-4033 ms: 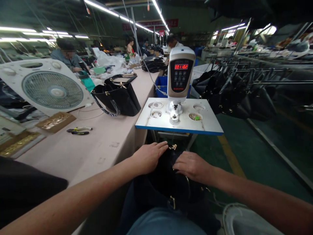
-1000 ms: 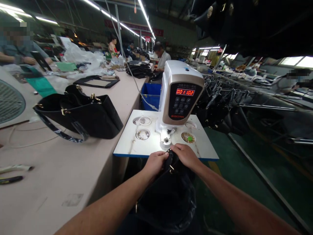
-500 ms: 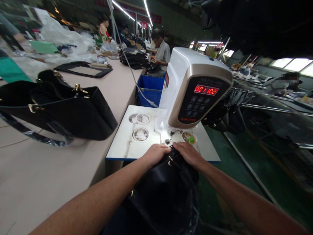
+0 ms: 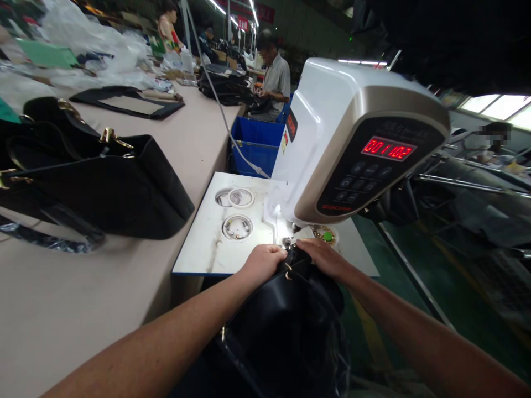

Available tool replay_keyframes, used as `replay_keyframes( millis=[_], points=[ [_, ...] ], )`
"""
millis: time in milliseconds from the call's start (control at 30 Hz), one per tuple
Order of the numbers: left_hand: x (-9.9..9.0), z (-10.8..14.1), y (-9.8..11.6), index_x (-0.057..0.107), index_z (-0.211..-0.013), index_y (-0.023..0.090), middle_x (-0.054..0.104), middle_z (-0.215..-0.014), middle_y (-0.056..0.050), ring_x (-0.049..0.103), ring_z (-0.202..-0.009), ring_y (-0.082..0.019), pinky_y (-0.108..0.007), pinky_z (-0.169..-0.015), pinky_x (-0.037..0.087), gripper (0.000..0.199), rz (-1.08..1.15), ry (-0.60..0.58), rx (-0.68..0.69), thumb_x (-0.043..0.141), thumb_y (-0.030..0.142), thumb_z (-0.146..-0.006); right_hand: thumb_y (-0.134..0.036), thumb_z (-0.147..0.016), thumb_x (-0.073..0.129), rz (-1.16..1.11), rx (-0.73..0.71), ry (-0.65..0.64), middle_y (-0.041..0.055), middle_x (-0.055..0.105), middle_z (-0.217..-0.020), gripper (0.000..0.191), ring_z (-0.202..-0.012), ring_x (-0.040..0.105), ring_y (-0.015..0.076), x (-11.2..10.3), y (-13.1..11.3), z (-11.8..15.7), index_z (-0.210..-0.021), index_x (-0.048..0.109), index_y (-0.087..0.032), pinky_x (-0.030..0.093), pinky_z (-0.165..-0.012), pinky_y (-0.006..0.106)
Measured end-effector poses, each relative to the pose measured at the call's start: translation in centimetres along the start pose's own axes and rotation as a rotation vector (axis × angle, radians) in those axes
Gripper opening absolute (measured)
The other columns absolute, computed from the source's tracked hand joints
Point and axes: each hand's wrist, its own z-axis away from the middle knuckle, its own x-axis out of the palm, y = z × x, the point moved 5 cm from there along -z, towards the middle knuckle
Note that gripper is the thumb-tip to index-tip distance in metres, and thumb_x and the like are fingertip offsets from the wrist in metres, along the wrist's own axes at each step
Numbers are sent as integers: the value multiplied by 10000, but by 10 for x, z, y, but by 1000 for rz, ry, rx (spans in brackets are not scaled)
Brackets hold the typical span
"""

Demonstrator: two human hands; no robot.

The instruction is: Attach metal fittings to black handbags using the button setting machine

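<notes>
A black handbag (image 4: 282,326) with gold-coloured fittings hangs at the front edge of the machine's white work plate (image 4: 199,251). Its upper edge is pinched by my left hand (image 4: 265,261) on one side and my right hand (image 4: 321,255) on the other, both closed on it. Between my fingertips the edge lies close to the small metal die of a white press machine (image 4: 332,88), whose head overhangs my right hand. A red display (image 4: 388,149) glows on its front. Beside my right hand sits a round cup of gold-coloured parts (image 4: 326,235) with a green piece.
Another black handbag (image 4: 112,193) stands on the long table (image 4: 83,298) at the left. Two more round cups are set in the plate's left side. Behind the plate is a blue bin (image 4: 255,152); a person (image 4: 276,83) sits beyond. Metal rails (image 4: 477,185) run at the right.
The view has come closer and shifted, so the press machine looks larger and further right. Both hands keep hold of the handbag's edge near the die; my right fingers have moved slightly.
</notes>
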Motion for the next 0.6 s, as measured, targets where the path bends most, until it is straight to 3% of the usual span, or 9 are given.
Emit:
replay_keyframes(
  millis=[233, 600],
  points=[
    [0, -10, 12, 603, -542, 188, 506, -543, 16, 451, -612, -162, -301, -603, 297, 232, -121, 34, 28, 575, 371, -683, -433, -1026, 322, 164, -18, 38, 26, 599, -735, 416, -756, 547, 200, -9, 3, -3, -700, 469, -218, 353, -705, 335],
    [-9, -22, 21, 619, -522, 185, 483, -492, 15, 425, -552, -155, -314, -574, 277, 217, -228, 69, 22, 563, 295, -700, -312, -969, 389, 158, -60, 60, 84, 704, -891, 297, -906, 630, 259, -12, 7, -23, -782, 600, -216, 454, -869, 376]
  ],
)
